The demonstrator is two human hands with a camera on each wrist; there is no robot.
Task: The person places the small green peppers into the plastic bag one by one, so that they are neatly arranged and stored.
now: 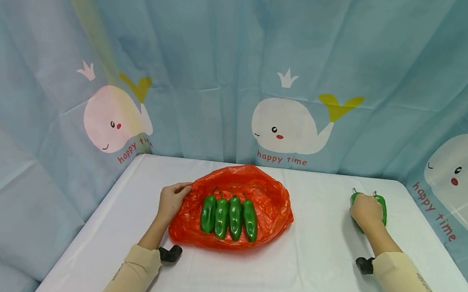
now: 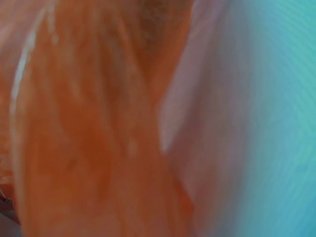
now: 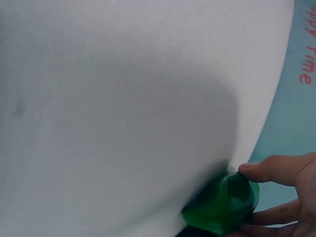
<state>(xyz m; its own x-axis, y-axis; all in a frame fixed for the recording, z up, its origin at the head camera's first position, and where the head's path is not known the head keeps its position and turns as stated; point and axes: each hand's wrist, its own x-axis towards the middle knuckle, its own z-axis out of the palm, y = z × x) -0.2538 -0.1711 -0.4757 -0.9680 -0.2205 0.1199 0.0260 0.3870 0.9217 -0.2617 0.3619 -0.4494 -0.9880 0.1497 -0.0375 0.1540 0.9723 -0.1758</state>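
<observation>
Lead: Right hand [image 1: 366, 211]: state of grip?

Inspector: Closed on green produce. In the right wrist view the thumb [image 3: 276, 169] and fingers [image 3: 274, 215] bear on opposite sides of a glossy green shape. The head view shows two stems beyond the knuckles.

Lead: Position of those peppers against the grip?

Inspector: Clock centred on the hand, head view. One pepper [image 1: 354, 198] shows at 11 o'clock, with a sliver of green at 7; the hand covers its middle. The second pepper [image 1: 384, 212] shows from 1 round to 4 o'clock. I cannot tell whether both are firmly held.

Lead: Left hand [image 1: 171, 199]?

Inspector: Thumb and fingertips pinch the rim of the red plastic bag [image 1: 273, 201], between 9 and 10 o'clock on its outline. The left wrist view is blurred: orange-red film, fingers not distinguishable.

Lead: Contents of the bag?

Inspector: Four green peppers [image 1: 234, 217], side by side, stems toward 12 o'clock. They lie near 4 o'clock from the left grip and apart from it. The right hand is well away from the bag, toward 3 o'clock.

Lead: Setting?

Inspector: White-covered table [image 1: 323, 277], bag resting on it. A blue whale-print cloth [image 1: 218, 46] hangs at 12 o'clock. Both sleeves are beige.
</observation>
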